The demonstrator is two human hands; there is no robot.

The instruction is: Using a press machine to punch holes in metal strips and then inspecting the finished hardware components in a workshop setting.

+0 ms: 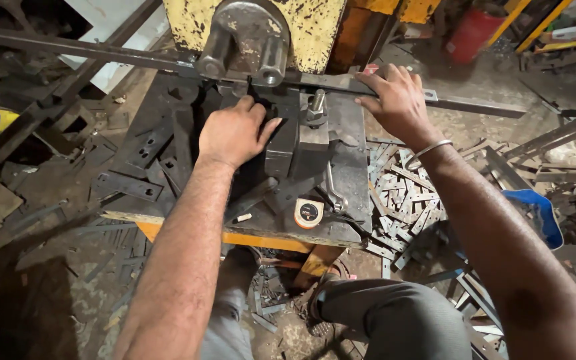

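Cluttered workshop; left hand (pixel 233 132) fingers curled on machine block (pixel 281 143), right hand (pixel 398 101) fingers spread flat on steel bar (pixel 475 105).

Both hands, left hand (pixel 235 133) and right hand (pixel 395 100), press the flat steel bar (pixel 475 105) on the machine (pixel 301 40).

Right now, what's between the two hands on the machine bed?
In the head view, a steel block with an upright bolt stands between the left hand and the right hand, just below the long flat bar.
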